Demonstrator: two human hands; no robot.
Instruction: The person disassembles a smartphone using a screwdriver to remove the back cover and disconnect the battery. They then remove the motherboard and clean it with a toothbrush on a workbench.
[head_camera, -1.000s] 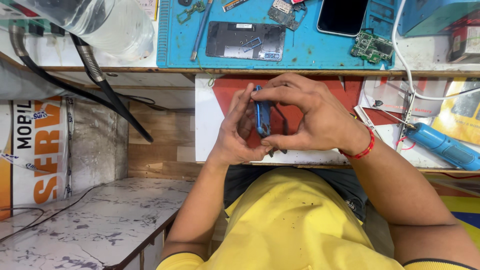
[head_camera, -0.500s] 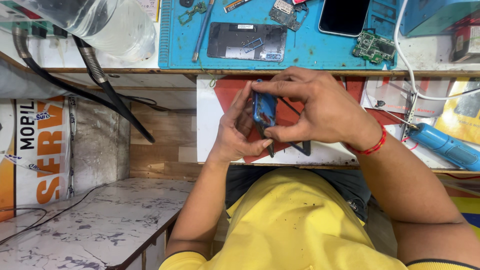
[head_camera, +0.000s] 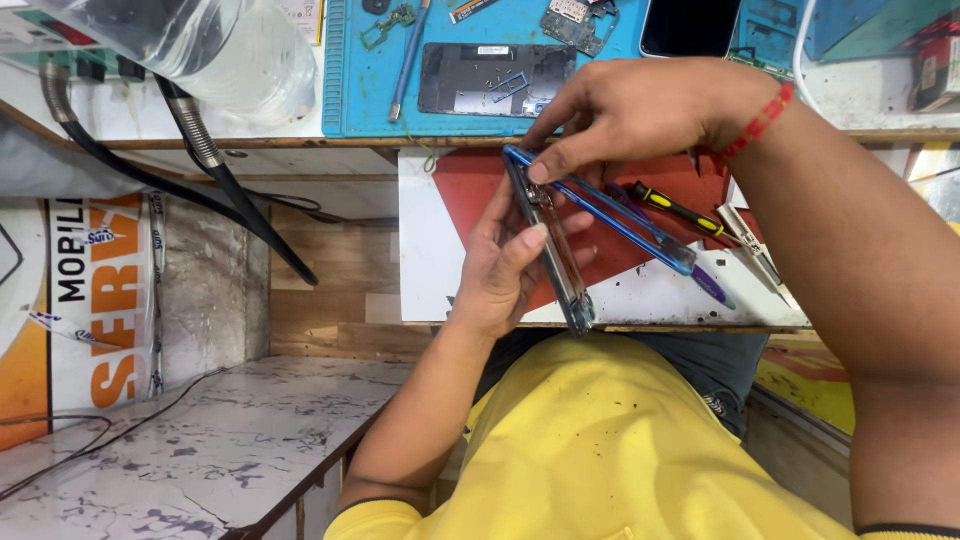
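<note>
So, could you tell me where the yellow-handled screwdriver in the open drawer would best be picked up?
I would take the yellow-handled screwdriver by its yellow and black handle, coming from above. It lies flat on the red lining of the drawer with its handle bare. The right hand and the blue phone frame hang close over it, so approach from its free right side.

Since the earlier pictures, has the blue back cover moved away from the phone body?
Yes. The blue back cover has swung open rightward from the phone body, over the red mat.
</note>
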